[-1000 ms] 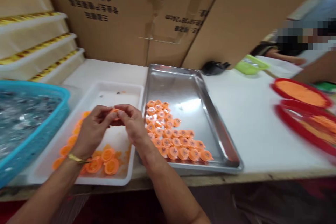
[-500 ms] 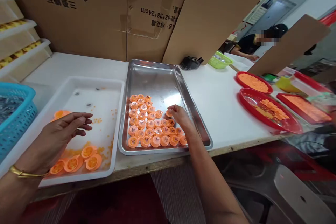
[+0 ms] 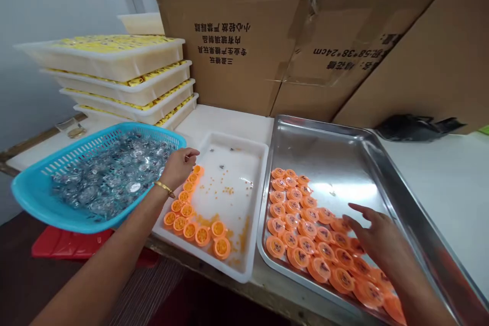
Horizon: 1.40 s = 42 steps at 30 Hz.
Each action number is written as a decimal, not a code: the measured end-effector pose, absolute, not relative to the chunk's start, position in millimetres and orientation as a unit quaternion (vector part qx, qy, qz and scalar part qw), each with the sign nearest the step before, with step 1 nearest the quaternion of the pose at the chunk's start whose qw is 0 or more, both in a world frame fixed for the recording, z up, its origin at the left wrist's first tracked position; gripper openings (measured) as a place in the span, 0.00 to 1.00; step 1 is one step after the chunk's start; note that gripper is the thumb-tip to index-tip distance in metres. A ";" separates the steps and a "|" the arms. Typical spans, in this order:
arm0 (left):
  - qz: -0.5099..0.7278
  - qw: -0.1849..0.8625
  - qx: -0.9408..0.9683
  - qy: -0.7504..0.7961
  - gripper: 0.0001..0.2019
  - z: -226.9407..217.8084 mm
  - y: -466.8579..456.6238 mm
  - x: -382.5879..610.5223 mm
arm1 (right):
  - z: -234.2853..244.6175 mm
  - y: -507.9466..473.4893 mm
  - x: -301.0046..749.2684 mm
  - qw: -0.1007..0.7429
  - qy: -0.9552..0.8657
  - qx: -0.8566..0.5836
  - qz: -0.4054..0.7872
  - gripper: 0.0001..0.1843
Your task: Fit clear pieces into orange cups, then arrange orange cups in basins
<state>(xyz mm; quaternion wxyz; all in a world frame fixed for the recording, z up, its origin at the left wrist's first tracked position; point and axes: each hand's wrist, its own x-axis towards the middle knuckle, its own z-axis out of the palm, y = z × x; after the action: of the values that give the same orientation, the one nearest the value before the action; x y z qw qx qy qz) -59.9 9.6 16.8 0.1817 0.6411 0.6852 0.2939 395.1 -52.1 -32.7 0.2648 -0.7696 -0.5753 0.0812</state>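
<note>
My left hand (image 3: 180, 167), with a gold bangle at the wrist, hovers between a blue basket (image 3: 28, 198) and a white tray (image 3: 250, 260). Its fingers are curled together; whatever they may hold is hidden. Clear plastic pieces (image 3: 110, 178) fill the basket. Orange cups with yellow bits inside (image 3: 202, 235) line the left and front of the white tray. My right hand (image 3: 382, 237) is open, thumb and forefinger apart, over the metal tray (image 3: 324, 145). Beneath and left of it, several orange cups with clear printed covers (image 3: 307, 228) stand in rows.
White trays of yellow pieces (image 3: 153, 63) are stacked at the back left. Cardboard boxes (image 3: 244, 81) wall off the rear. A black object (image 3: 414, 128) lies behind the metal tray. A red plastic item (image 3: 72, 244) shows below the basket.
The view has turned left, bringing the whole basket into sight. My left hand has moved from over the white tray to beside the basket. My right hand has let go of an orange cup and opened.
</note>
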 end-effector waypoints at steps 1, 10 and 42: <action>0.264 0.161 0.660 0.685 0.17 14.5 19.4 -60.7 | -22.4 -54.8 381.5 0.266 -0.577 -0.768 0.074 0.25; 0.102 0.156 0.777 0.602 0.10 -25.1 67.7 -4.6 | 21.6 -85.0 195.7 0.246 -0.796 -0.506 0.225 0.12; 0.415 0.533 0.499 0.542 0.16 -0.8 -46.1 -27.5 | -12.2 -45.7 134.7 0.332 -0.678 -0.510 0.412 0.13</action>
<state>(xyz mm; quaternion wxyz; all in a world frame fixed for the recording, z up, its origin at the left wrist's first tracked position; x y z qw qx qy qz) -27.5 -46.1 -0.8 0.5334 0.4995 0.5419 0.4151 134.7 -45.7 -12.2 0.3319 -0.5098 -0.6784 0.4120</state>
